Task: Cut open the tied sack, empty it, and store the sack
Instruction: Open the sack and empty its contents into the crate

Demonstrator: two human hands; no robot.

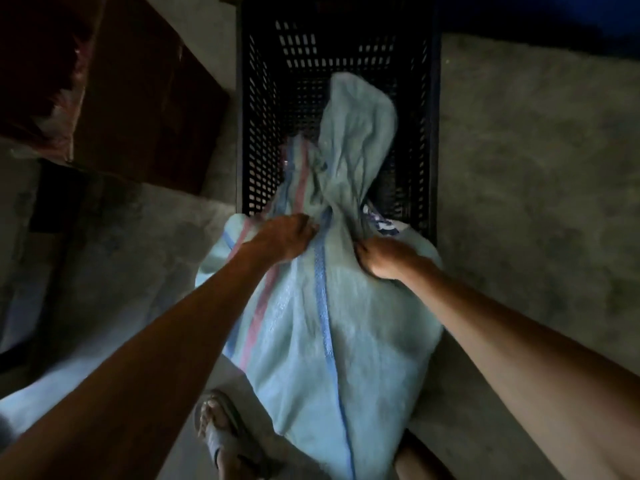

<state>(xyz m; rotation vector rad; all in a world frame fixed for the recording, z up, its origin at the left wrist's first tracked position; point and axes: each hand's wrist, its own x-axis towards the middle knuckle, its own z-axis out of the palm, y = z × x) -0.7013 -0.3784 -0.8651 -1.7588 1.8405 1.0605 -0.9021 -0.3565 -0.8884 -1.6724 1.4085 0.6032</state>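
Observation:
A full pale blue woven sack (332,306) with blue and pink stripes stands in front of me, leaning against the near edge of a black perforated plastic crate (263,109). Its gathered neck and loose top flap (356,126) hang over into the crate. My left hand (284,237) presses on the sack's left shoulder, just below the neck, fingers closed on the cloth. My right hand (384,258) grips a fold of the sack on the right side of the neck. No knife or tie is visible.
The floor is bare concrete (536,168). A dark brown board or box (145,98) lies at the left, with another pale sack (52,386) at the lower left. My sandalled foot (221,431) stands below the sack. The scene is dim.

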